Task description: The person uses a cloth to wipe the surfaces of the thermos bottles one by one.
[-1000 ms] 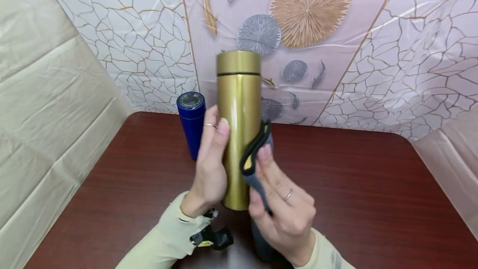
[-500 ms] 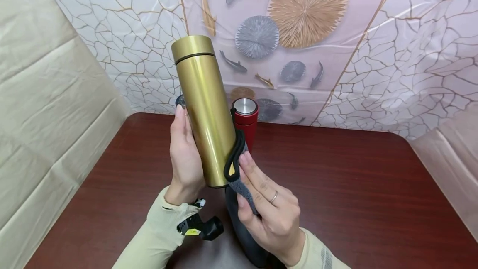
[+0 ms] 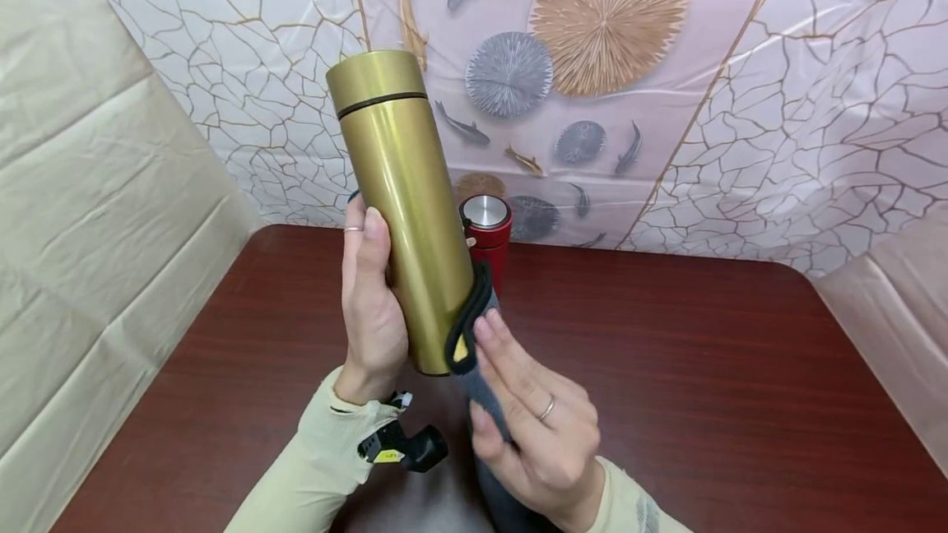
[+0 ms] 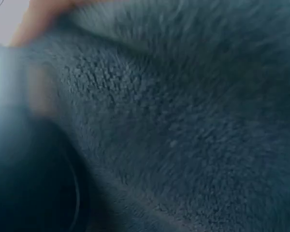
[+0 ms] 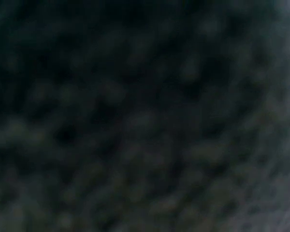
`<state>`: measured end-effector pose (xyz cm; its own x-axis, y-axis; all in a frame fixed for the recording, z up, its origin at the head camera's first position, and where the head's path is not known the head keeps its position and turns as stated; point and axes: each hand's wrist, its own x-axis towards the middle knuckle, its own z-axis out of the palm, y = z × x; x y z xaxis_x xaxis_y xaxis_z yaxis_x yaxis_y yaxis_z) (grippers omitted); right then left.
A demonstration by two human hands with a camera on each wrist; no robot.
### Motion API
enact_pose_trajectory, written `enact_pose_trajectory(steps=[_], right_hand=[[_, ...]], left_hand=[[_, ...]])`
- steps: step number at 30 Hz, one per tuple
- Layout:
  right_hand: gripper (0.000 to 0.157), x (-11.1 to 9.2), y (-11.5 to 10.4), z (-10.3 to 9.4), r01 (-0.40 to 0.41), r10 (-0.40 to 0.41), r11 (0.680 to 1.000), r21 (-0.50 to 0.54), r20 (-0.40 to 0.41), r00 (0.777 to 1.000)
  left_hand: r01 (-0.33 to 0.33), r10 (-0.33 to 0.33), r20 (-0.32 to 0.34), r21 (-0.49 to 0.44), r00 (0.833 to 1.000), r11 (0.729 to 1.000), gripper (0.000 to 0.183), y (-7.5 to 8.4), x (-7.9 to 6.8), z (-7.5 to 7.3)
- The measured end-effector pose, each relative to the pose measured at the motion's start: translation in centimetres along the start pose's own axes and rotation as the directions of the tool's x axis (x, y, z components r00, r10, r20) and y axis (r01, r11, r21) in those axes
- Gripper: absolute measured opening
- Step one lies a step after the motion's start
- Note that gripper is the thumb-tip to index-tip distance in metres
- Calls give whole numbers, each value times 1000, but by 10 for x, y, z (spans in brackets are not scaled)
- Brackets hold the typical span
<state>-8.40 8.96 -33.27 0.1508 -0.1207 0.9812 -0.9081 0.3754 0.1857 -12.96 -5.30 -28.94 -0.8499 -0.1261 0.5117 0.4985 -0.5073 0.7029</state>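
A gold thermos flask (image 3: 403, 212) with a gold lid is held up off the table in the head view, its top tilted to the left. My left hand (image 3: 374, 319) grips it from the left side, thumb along the front. Against the flask's lower right side lies a grey cloth (image 3: 485, 385) with a black folded edge. My right hand (image 3: 544, 426) pinches this cloth between thumb and fingers. Fuzzy cloth (image 4: 183, 125) fills most of the left wrist view, beside a dark rounded shape. Only dark, blurred cloth (image 5: 145, 121) shows in the right wrist view.
Behind the gold flask stands a red flask (image 3: 486, 249) with a silver top, partly hidden. A sliver of a blue flask (image 3: 351, 197) shows behind my left hand. The dark red table (image 3: 704, 368) ends at a patterned backdrop (image 3: 578, 48).
From one second ago, the gold flask has moved left and tilted leftward with both hands and the cloth. This uncovers the red flask and hides most of the blue one.
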Motion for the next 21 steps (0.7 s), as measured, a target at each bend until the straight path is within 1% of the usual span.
enact_pose_trajectory(steps=[4, 6, 10, 12, 15, 17, 19, 21], right_hand=[[33, -2, -2, 1, 87, -84, 995, -50, 55, 995], [32, -2, -1, 0, 108, -104, 992, -66, 68, 992], [31, -2, 0, 0, 133, -126, 987, -91, 77, 989], [31, -2, 0, 0, 140, -132, 984, -106, 80, 988], [31, -2, -1, 0, 136, -125, 982, -135, 86, 988], [31, -3, -2, -1, 118, -105, 982, -149, 92, 990], [31, -3, -3, -2, 90, -75, 983, -159, 99, 992], [30, -3, -3, -3, 61, -46, 985, -159, 100, 994]], left_hand=[[12, -14, -36, -64, 999, 998, 46, 0, 2, 0], [24, -27, -44, -77, 999, 997, 47, 0, 2, 0], [43, -43, -18, -47, 999, 998, 52, 1, 0, 1], [67, -67, -7, -30, 998, 997, 56, 1, -1, 2], [118, -118, 0, -26, 993, 993, 58, 0, -3, 4], [159, -159, 1, -29, 987, 987, 61, -1, -5, 5], [147, -147, -1, -6, 989, 989, 59, -2, -5, 6], [104, -105, 3, 42, 995, 994, 55, -3, -6, 7]])
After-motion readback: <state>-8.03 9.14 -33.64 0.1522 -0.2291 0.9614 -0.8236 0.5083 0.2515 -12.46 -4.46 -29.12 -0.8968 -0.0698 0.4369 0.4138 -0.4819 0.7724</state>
